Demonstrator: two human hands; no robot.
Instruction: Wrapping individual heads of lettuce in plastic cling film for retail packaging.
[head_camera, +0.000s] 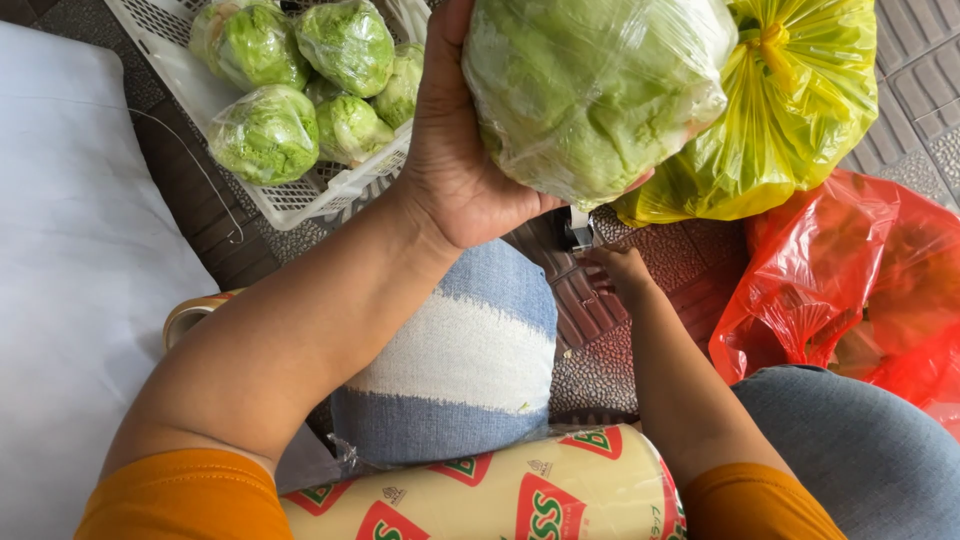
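Observation:
My left hand (460, 150) holds up a large lettuce head wrapped in clear film (590, 90), cupped from its left side and underneath. My right hand (615, 268) is lower, fingers curled near a small dark cutter-like object (577, 232) just below the lettuce; whether it grips it is unclear. A thick roll of cling film (500, 490) with red and green print lies across my lap at the bottom.
A white plastic crate (290, 200) at top left holds several wrapped lettuces (265, 135). A yellow plastic bag (800, 100) and a red plastic bag (850, 280) sit at right. A white sheet (70, 280) covers the left. My knees in blue denim (460, 360) are below.

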